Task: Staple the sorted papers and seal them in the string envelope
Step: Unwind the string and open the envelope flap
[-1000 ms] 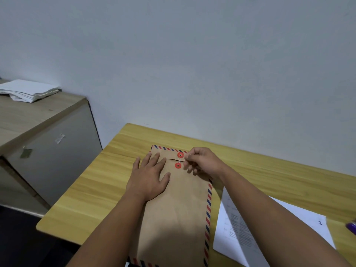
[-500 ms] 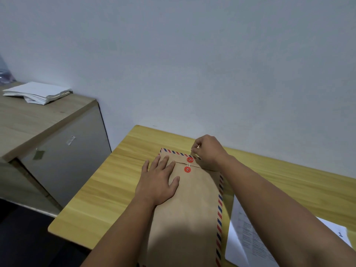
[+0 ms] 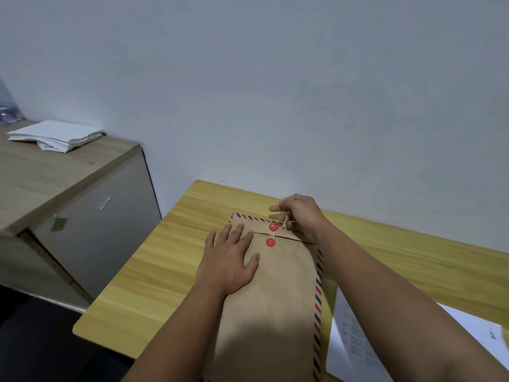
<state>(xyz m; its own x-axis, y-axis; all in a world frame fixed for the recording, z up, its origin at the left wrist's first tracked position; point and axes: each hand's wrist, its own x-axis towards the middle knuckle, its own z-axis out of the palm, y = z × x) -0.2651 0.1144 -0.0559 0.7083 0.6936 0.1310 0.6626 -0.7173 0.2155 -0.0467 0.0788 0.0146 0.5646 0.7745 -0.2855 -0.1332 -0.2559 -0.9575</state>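
A brown string envelope (image 3: 278, 293) with a red and blue striped border lies lengthwise on the yellow wooden table (image 3: 154, 271), its flap folded down. Two red discs (image 3: 273, 226) sit at the flap's edge, one on the flap and one just below it, with thin string running between them. My left hand (image 3: 228, 260) rests flat on the envelope, left of the discs, fingers straight. My right hand (image 3: 298, 216) is at the envelope's far right corner and pinches the loose end of the string (image 3: 285, 219) beside the upper disc.
A white printed sheet (image 3: 358, 343) lies on the table to the right of the envelope, partly under my right forearm. A lower grey cabinet (image 3: 91, 216) stands to the left, with a stack of white papers (image 3: 55, 135) on top. A plain wall is close behind.
My right hand has moved from beside the lower disc up past the upper disc to the envelope's far edge, pulling the string. The left hand stays flat. The camera shifted left.
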